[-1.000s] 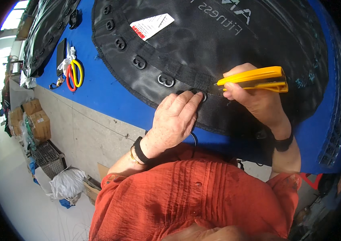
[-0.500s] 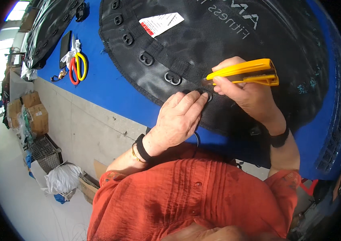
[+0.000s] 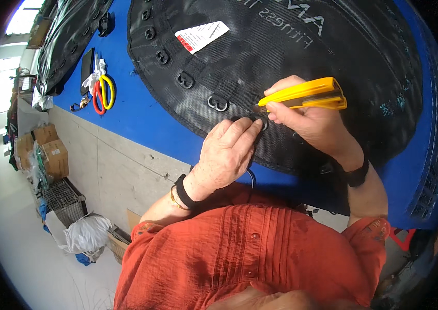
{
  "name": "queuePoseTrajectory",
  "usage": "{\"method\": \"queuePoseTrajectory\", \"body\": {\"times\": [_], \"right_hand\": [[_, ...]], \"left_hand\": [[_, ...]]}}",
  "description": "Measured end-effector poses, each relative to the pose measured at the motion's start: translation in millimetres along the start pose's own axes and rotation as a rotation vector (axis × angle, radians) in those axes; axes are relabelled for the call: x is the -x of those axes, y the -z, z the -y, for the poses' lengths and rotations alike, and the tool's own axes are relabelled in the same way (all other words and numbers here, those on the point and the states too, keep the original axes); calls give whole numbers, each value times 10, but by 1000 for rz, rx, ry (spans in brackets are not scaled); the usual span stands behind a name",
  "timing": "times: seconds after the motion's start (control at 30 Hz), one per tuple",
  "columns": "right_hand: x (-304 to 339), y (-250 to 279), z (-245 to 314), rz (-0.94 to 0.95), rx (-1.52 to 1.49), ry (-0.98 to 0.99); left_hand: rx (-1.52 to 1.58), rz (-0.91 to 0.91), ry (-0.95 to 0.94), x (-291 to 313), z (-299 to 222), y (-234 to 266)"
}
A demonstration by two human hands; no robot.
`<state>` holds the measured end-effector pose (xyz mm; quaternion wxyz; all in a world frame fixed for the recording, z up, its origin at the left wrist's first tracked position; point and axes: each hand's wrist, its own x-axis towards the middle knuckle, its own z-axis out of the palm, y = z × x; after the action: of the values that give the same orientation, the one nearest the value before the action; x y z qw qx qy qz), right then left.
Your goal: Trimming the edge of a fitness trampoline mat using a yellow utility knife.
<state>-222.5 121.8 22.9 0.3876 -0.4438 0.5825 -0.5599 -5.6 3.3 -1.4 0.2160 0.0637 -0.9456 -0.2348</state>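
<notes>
A round black mesh trampoline mat (image 3: 332,67) with webbing and rings along its rim lies on a blue table. My left hand (image 3: 228,152) rests on the near edge of the mat, fingers together and pressed down; its thumb is hidden. Beside those fingertips a ring (image 3: 265,124) partly shows. In my right hand (image 3: 314,129) is a yellow utility knife (image 3: 307,94), gripped near its front. The knife's tip points left and stays close to the webbing, just above my left fingertips; whether the blade touches it I cannot tell. A bare ring (image 3: 218,103) sits left of the tip.
A white label (image 3: 202,37) lies on the mat. Scissors (image 3: 104,93) with red and yellow handles lie on the blue table (image 3: 126,129) at the left, by a dark flat object (image 3: 87,70). Another black mat (image 3: 66,46) is beyond. Cardboard boxes (image 3: 53,155) stand off the table's left side.
The knife and my right hand have shifted slightly left. My left hand stays on the mat's edge, and the mat has shifted slightly left relative to the scissors.
</notes>
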Motion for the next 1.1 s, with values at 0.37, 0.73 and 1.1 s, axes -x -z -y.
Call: {"method": "queuePoseTrajectory", "body": {"times": [0.37, 0.73, 1.1], "right_hand": [[-18, 11, -38, -2, 5, 43], [-11, 2, -68, 14, -21, 44], [-1, 37, -65, 34, 56, 67]], "left_hand": [[-5, 9, 10, 1, -11, -2], [-12, -6, 1, 6, -6, -23], [-11, 0, 1, -7, -17, -6]]}}
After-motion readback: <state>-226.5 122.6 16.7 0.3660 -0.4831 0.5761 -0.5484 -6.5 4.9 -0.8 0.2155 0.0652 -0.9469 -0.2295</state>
